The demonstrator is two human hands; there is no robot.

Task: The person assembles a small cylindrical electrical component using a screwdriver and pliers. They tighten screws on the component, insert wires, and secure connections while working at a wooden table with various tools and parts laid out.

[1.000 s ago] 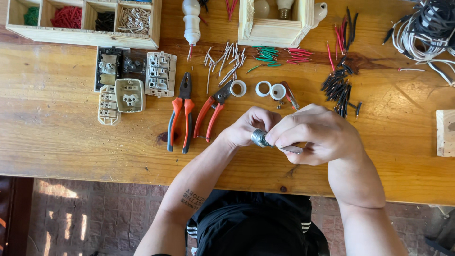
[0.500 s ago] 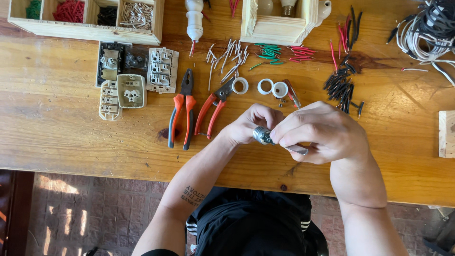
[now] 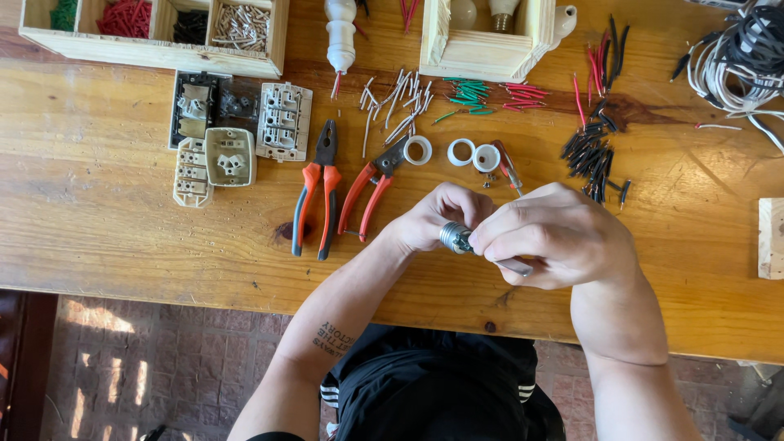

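Hands gripping threaded metal lamp socket (image 3: pixel 455 237): left hand (image 3: pixel 431 219) holding it, right hand (image 3: pixel 555 235) pinching a thin tool into it; steady alignment needed.

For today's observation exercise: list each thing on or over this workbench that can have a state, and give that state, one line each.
Left hand: closed on the threaded metal socket.
Right hand: fingers pinching the same socket.
Threaded metal socket: held above the table.
Orange pliers: closed, lying flat.
Red cutters: handles spread, lying flat.
White rings: loose on the table.
Wooden tray: open, compartments filled.
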